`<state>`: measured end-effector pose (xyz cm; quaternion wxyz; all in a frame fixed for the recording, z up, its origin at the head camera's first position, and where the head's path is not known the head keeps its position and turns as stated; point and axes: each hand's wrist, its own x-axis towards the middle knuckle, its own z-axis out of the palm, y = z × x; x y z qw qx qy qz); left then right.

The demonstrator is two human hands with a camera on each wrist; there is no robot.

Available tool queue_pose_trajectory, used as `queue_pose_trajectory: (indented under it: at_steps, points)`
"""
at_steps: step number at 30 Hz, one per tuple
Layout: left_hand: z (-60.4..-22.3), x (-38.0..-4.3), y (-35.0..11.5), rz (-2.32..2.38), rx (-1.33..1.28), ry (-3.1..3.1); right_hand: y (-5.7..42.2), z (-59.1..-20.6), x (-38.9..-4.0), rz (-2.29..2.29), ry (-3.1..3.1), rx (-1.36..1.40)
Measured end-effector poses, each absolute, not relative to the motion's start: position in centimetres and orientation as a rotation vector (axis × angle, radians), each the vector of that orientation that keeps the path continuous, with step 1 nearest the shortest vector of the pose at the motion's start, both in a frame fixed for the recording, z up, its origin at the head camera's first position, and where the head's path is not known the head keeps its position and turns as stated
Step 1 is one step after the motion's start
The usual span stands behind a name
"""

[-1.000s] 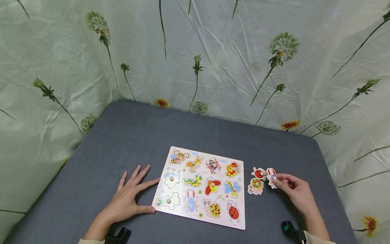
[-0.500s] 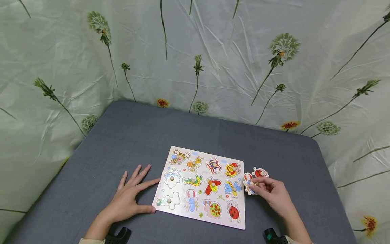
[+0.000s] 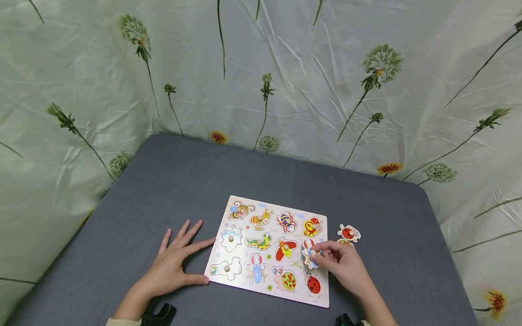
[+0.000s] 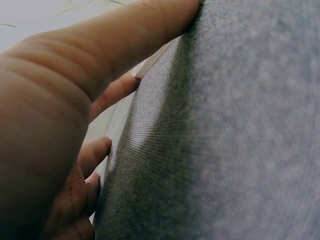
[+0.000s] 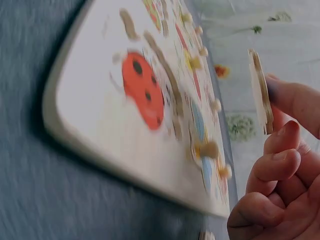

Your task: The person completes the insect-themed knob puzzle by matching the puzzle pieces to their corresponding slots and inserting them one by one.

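A wooden peg puzzle board (image 3: pixel 299 262) with insect pictures lies on the table. My left hand (image 3: pixel 175 262) rests flat with fingers spread, its thumb and index finger touching the board's left edge. Between thumb and fingertips my right hand (image 3: pixel 342 265) pinches a stag beetle puzzle piece (image 3: pixel 307 258), held above the board's right side over the dragonfly piece. In the right wrist view that piece (image 5: pixel 260 92) shows edge-on, clear of the board. The printed beetle recess (image 3: pixel 257 269), snail recess (image 3: pixel 285 280) and ladybug recess (image 3: pixel 313 285) hold no pieces.
Right of the board lie a ladybug piece (image 3: pixel 349 233) and a snail piece (image 3: pixel 345 242), the latter mostly hidden by my right hand. Several pegged pieces, such as the caterpillar (image 3: pixel 258 242), sit in the board. A floral curtain (image 3: pixel 306 90) hangs behind the grey table (image 3: pixel 195 172).
My right hand has carried the beetle piece left, from beside the loose pieces to above the board. My left hand and the board have stayed in place.
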<state>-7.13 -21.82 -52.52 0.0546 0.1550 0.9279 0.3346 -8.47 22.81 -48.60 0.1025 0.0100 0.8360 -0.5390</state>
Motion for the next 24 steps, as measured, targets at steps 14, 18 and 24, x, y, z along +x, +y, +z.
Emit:
queue_pose_trajectory:
  at_steps: [14,18,24]
  points:
    - [-52.6,-7.2,-21.9,1.009,0.472,2.825,19.9,-48.6,-8.0,-1.608,2.362,-0.038]
    - [-52.6,-7.2,-21.9,1.016,0.471,2.821,19.2,-48.5,-7.9,-1.623,2.366,-0.072]
    - [-52.4,-7.2,-21.9,1.018,0.461,2.814,18.0,-48.4,-7.8,-1.617,2.33,-0.04]
